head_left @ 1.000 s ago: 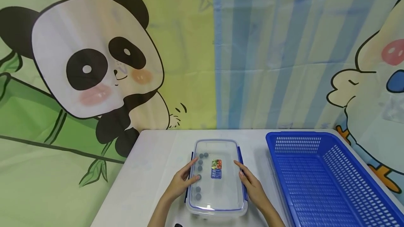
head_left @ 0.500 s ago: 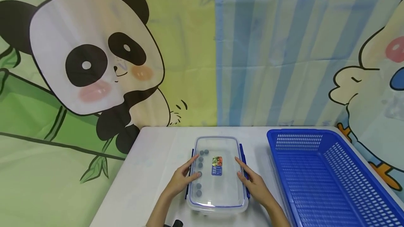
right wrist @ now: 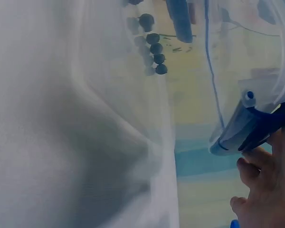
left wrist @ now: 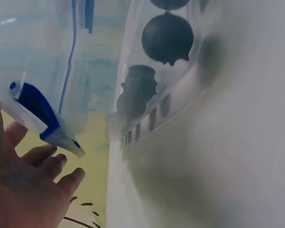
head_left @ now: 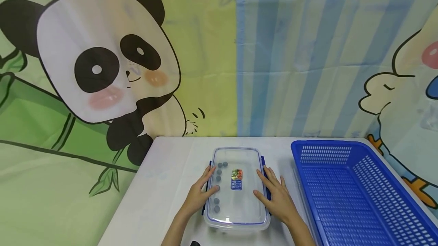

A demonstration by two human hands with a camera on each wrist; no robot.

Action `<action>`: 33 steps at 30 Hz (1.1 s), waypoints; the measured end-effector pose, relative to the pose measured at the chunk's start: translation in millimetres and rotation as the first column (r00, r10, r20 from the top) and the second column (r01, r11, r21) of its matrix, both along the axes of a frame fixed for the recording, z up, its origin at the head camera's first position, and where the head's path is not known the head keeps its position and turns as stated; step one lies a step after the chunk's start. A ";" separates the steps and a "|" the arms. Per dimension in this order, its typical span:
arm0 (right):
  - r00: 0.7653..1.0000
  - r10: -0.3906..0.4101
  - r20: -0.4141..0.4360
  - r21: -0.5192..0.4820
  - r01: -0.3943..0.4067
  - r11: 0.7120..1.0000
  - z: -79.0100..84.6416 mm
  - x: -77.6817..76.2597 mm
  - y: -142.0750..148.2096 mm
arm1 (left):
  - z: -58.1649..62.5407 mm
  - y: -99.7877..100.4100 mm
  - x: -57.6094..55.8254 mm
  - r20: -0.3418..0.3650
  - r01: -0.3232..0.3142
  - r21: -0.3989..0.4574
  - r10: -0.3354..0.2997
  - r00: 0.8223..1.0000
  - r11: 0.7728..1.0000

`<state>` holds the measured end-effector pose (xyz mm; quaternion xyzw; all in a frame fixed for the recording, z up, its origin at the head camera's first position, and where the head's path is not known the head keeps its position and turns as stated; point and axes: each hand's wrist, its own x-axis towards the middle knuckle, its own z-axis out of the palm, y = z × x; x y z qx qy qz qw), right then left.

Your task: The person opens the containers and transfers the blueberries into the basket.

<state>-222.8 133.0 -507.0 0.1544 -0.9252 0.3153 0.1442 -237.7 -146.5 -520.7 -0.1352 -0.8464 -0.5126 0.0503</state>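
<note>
A clear plastic storage box (head_left: 244,213) with a blue-lined lid and a small printed label lies lengthwise on the table. Several dark grey balls (head_left: 218,178) line its left side inside. My left hand (head_left: 196,196) rests at the left edge, thumb and forefinger extended over the lid. At the opposite edge is my right hand (head_left: 278,199), its fingers spread over the rim and lid. A blue side clip (left wrist: 40,111) slants outward beside the left fingers in the left wrist view. Another blue clip (right wrist: 263,123) meets the right fingertips in the right wrist view.
To the right stands a large blue plastic basket (head_left: 297,160) with perforated walls. A white table (head_left: 164,173) bears everything. Behind it hangs a curtain (head_left: 205,40) printed with cartoon animals. Part of a dark object (head_left: 195,243) shows at the bottom edge.
My right hand has shifted slightly forward and its fingers have spread, more of them now showing above the box edge. The left hand stays almost where it was, and so does the box.
</note>
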 end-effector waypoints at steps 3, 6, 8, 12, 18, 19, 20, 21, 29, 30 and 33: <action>1.000 -0.019 -0.002 0.041 0.019 0.999 2.7 0.7 -1.2 | 2.7 3.1 4.5 -0.055 -0.028 -0.027 0.027 0.998 0.999; 1.000 -0.025 0.003 0.067 0.025 0.997 5.1 1.9 -1.7 | 4.6 5.5 7.7 -0.083 -0.042 -0.039 0.039 0.996 0.998; 1.000 -0.027 0.013 0.082 0.026 0.996 6.0 3.2 -2.1 | 5.3 6.6 8.7 -0.087 -0.044 -0.043 0.040 0.995 0.998; 0.999 -0.038 0.011 0.118 0.036 0.992 6.1 4.5 -2.7 | 6.1 7.6 9.9 -0.091 -0.036 -0.052 0.031 0.995 0.998; 0.997 0.026 0.073 0.011 -0.027 1.000 3.4 4.1 -4.6 | 5.0 7.9 10.9 -0.107 -0.034 -0.043 0.029 0.994 0.999; 0.995 0.038 0.088 -0.020 -0.036 0.999 2.4 4.4 -4.8 | 4.4 8.1 10.7 -0.110 -0.032 -0.044 0.027 0.994 0.999; 0.994 0.045 0.100 -0.048 -0.040 0.998 1.1 4.9 -5.0 | 3.9 8.5 10.5 -0.113 -0.029 -0.047 0.023 0.993 0.998; 0.993 0.051 0.109 -0.077 -0.043 0.996 -0.1 5.4 -5.3 | 3.4 8.9 10.4 -0.114 -0.026 -0.050 0.020 0.993 0.998; 0.988 0.099 0.122 -0.353 -0.050 0.934 -5.6 9.5 -17.3 | 2.0 12.2 10.2 -0.179 -0.019 -0.038 0.012 0.984 0.999; 0.987 0.099 0.125 -0.381 -0.044 0.924 -5.4 10.2 -19.2 | 1.4 12.5 10.1 -0.190 -0.020 -0.034 0.013 0.982 0.999; 0.985 0.098 0.143 -0.464 -0.021 0.885 -4.0 11.6 -23.2 | 1.3 14.6 9.8 -0.230 -0.031 -0.029 0.023 0.973 0.999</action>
